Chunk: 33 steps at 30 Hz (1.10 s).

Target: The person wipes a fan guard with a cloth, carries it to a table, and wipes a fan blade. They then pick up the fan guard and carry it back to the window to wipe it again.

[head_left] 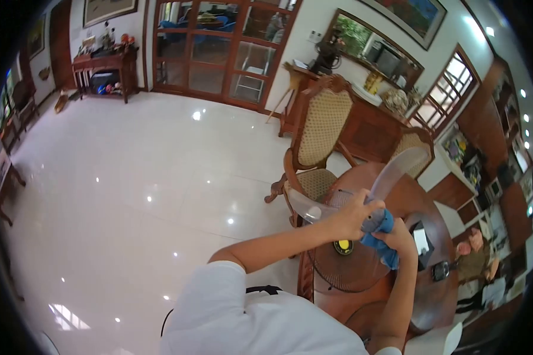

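Note:
My left hand (pixel 356 215) is closed on a translucent fan blade (pixel 397 171) near its grey hub (pixel 372 221). One vane rises to the upper right, and another vane (pixel 305 207) reaches out left past my wrist. A blue cloth (pixel 387 253) is bunched in my right hand (pixel 398 239) and pressed against the hub. Below both hands, a round wire fan grille (pixel 337 278) with a yellow-and-black centre badge (pixel 343 246) lies on the wooden table (pixel 438 299).
Right of my hands, a white-screened phone (pixel 420 241) and a small black device (pixel 440 271) rest on the table. A carved armchair (pixel 323 127) stands at its far side, with another chair (pixel 414 145) beyond. Glossy white floor (pixel 148 195) stretches left.

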Motion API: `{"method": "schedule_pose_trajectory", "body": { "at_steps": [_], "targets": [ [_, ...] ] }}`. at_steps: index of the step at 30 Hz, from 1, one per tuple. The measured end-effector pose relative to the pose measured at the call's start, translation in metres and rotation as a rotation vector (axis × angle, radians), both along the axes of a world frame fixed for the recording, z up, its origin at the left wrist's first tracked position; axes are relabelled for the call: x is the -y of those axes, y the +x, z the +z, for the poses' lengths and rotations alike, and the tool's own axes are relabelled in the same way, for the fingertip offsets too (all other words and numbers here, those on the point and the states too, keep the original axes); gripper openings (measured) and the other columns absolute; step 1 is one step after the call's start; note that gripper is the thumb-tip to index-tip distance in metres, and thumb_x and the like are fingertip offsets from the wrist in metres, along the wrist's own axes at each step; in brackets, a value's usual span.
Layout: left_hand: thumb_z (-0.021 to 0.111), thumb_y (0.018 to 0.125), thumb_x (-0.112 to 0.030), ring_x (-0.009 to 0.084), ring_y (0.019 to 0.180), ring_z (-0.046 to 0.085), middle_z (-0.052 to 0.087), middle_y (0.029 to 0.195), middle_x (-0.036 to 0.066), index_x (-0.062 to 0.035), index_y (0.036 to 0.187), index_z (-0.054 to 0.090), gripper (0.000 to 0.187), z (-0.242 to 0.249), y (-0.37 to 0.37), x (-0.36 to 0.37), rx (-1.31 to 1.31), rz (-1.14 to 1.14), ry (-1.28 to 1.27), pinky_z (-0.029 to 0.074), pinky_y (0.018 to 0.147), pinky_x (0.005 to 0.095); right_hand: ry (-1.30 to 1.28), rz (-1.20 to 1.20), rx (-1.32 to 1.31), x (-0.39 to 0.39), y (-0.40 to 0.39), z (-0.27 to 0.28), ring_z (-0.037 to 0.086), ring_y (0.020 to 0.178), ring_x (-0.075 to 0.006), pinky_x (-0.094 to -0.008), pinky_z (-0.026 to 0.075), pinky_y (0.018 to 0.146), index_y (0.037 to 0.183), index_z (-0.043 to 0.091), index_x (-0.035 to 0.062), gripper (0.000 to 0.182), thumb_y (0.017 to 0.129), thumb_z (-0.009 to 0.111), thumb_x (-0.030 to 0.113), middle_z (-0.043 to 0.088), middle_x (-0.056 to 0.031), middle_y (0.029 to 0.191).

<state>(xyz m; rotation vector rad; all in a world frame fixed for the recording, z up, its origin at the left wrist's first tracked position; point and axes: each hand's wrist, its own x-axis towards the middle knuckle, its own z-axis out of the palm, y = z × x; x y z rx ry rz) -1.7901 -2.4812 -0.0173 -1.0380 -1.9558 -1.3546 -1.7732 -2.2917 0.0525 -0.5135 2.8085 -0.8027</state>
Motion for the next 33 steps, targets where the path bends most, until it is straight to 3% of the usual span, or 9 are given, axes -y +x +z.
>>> {"method": "schedule_pose_trajectory", "body": {
  "at_steps": [9, 13, 15, 19, 22, 24, 27, 29, 33],
  "targets": [
    [0.075, 0.056, -0.004, 0.0391, 0.105, 0.049, 0.04, 0.109, 0.017, -0.0183, 0.123, 0.048, 0.074, -0.04, -0.018, 0.037, 0.221, 0.013, 0.217, 0.045, 0.089, 0.0434, 0.191, 0.084, -0.361, 0.028, -0.009, -0.01, 0.064, 0.075, -0.039, -0.042, 0.049, 0.067, 0.084, 0.067, 0.0002, 0.024, 0.065, 0.075, 0.012, 0.064, -0.022, 0.075],
    [0.074, 0.057, -0.004, 0.0304, 0.107, 0.051, 0.047, 0.115, 0.015, -0.0119, 0.121, 0.046, 0.07, -0.068, -0.068, 0.099, 0.196, 0.445, 0.381, 0.043, 0.092, 0.0398, 0.261, -0.088, -0.116, -0.041, 0.014, -0.034, 0.065, 0.073, -0.035, -0.0409, 0.049, 0.067, 0.083, 0.066, -0.0015, 0.022, 0.067, 0.075, 0.011, 0.064, -0.0222, 0.074],
    [0.077, 0.059, -0.007, 0.0286, 0.097, 0.055, 0.053, 0.112, 0.014, -0.0082, 0.127, 0.039, 0.078, -0.047, -0.079, 0.142, 0.436, 0.236, 1.015, 0.047, 0.086, 0.0376, 0.347, -0.083, -0.032, -0.046, 0.039, -0.043, 0.064, 0.068, -0.028, -0.0364, 0.049, 0.066, 0.083, 0.066, -0.002, 0.015, 0.071, 0.071, 0.005, 0.065, -0.0185, 0.073],
    [0.068, 0.079, -0.014, 0.0238, 0.088, 0.06, 0.059, 0.094, 0.01, -0.0106, 0.117, 0.039, 0.048, -0.07, -0.108, 0.158, 0.894, -0.522, 1.507, 0.052, 0.073, 0.0441, -0.419, -0.408, -0.069, -0.002, 0.06, -0.044, 0.058, 0.076, -0.0103, -0.0286, 0.048, 0.068, 0.095, 0.065, -0.0027, 0.019, 0.08, 0.067, 0.009, 0.065, -0.0042, 0.084],
    [0.066, 0.083, -0.022, 0.0245, 0.088, 0.06, 0.058, 0.095, 0.01, -0.014, 0.111, 0.04, 0.039, -0.061, -0.08, 0.133, 1.004, -0.625, 1.475, 0.05, 0.078, 0.0471, -0.848, -0.426, -0.208, 0.051, 0.07, -0.026, 0.058, 0.082, -0.0114, -0.0287, 0.048, 0.075, 0.11, 0.06, -0.0027, 0.032, 0.083, 0.066, 0.012, 0.063, -0.0026, 0.094],
    [0.068, 0.083, -0.024, 0.0232, 0.092, 0.058, 0.056, 0.1, 0.008, -0.0158, 0.113, 0.039, 0.043, -0.043, -0.045, 0.105, 1.011, -0.488, 1.387, 0.046, 0.084, 0.0473, -0.721, -0.327, -0.134, 0.076, 0.079, -0.011, 0.058, 0.09, -0.0144, -0.0298, 0.048, 0.08, 0.118, 0.054, -0.0039, 0.043, 0.081, 0.068, 0.012, 0.063, -0.0089, 0.101],
    [0.075, 0.076, -0.029, 0.0222, 0.113, 0.043, 0.04, 0.128, 0.009, -0.014, 0.139, 0.018, 0.086, -0.031, 0.002, 0.056, 0.925, -0.298, 1.229, 0.041, 0.088, 0.0413, -0.319, -0.098, -0.54, 0.114, 0.076, -0.039, 0.06, 0.09, -0.0197, -0.032, 0.048, 0.079, 0.112, 0.053, -0.0029, 0.043, 0.078, 0.071, 0.015, 0.063, -0.011, 0.098],
    [0.075, 0.077, -0.03, 0.0236, 0.114, 0.043, 0.039, 0.129, 0.011, -0.0122, 0.14, 0.014, 0.089, -0.028, 0.028, 0.042, 0.966, -0.254, 1.048, 0.04, 0.089, 0.0413, -0.258, -0.11, -0.712, 0.111, 0.078, -0.064, 0.059, 0.089, -0.0202, -0.0323, 0.047, 0.079, 0.112, 0.053, -0.0026, 0.044, 0.077, 0.072, 0.017, 0.062, -0.0119, 0.097],
    [0.073, 0.077, -0.033, 0.0227, 0.111, 0.048, 0.041, 0.126, 0.016, -0.0045, 0.141, 0.012, 0.093, -0.021, 0.096, 0.043, 1.114, -0.447, 0.797, 0.044, 0.086, 0.0364, -0.537, -0.137, -0.098, 0.073, 0.115, -0.084, 0.059, 0.084, -0.0184, -0.0316, 0.048, 0.075, 0.104, 0.057, -0.002, 0.033, 0.075, 0.067, 0.01, 0.063, -0.0095, 0.09]
  ]
}}
